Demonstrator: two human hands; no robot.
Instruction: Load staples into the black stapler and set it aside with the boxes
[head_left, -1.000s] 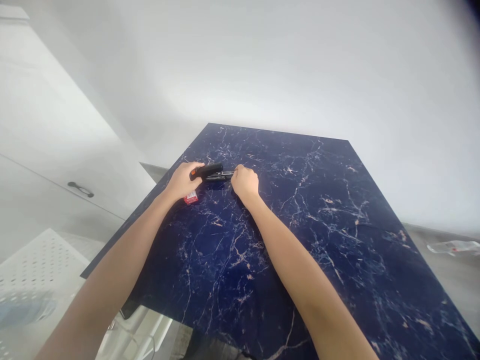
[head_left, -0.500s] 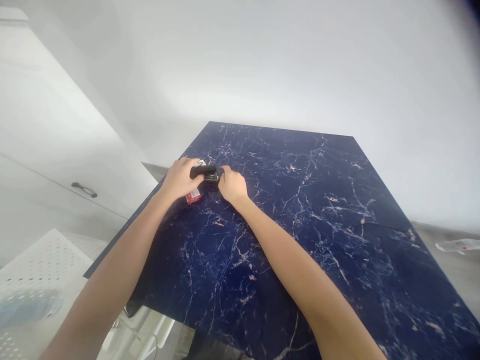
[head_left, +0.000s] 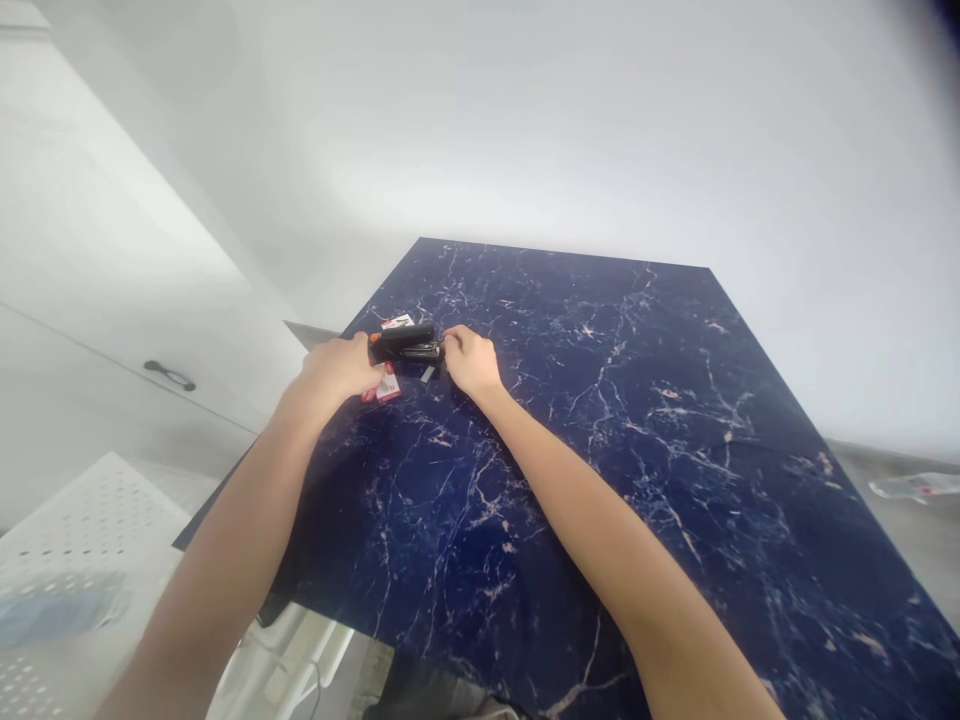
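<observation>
Stapler [head_left: 405, 337] sideways between two hands
It's toward the far left of the tabletop [head_left: 600, 440], long axis running left to right — orange bit at the left hand [head_left: 339, 370], other end pointing at the right hand [head_left: 472, 362]. Left fingers are bent around the orange end, right ones curled up at the other — can't tell if either's actually gripping. Red box [head_left: 388, 387] by the left thumb.

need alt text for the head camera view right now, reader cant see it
A person's left hand and right hand are at opposite ends of a black stapler, at a dark blue marble-patterned tabletop. Red-and-white packaging and a small grey strip lie on the stapler's near side.
</observation>
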